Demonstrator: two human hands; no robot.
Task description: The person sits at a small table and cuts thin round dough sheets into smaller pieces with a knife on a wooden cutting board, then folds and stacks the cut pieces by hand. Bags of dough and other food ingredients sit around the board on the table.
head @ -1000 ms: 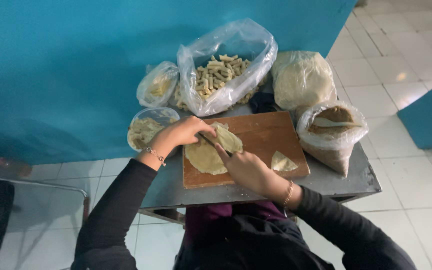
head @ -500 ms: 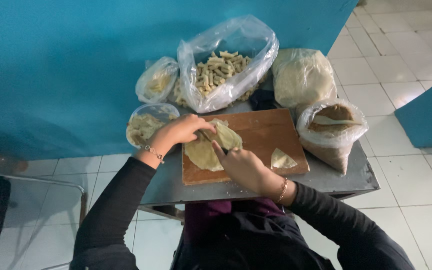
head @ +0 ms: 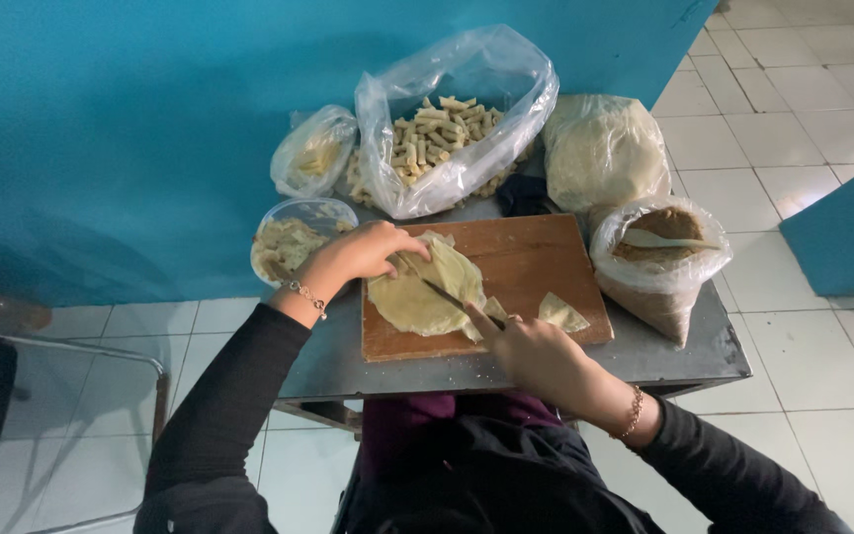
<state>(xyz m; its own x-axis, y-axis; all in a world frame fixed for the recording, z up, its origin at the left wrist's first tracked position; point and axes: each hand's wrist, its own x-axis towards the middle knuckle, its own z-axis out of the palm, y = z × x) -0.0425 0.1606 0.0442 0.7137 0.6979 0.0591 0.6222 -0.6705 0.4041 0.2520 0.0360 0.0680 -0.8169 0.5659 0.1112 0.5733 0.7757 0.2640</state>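
Head view
Where the work sits: a thin round dough sheet lies on the left half of a wooden cutting board, which rests on a grey metal table against a teal wall.
Risk, cut fingers: the knife runs slantwise across the sheet with its tip pointing toward the left hand; I judge a slip along the blade could reach those fingertips, since they press just beside the cut line.
Risk, torn sheet: the dough looks soft and limp, so a dragging blade could bunch or tear it rather than part it cleanly.
Risk, board edge: a cut triangular piece lies near the front right corner of the board and could be swept off by the right forearm.
Left fingers: curled together, tips down on the upper left edge of the sheet, pinning it flat.
Right hand: fingers closed round the knife handle, forefinger stretched along the top.
Around: a clear bag of small rolled pieces behind the board, a bag of brown filling to the right.
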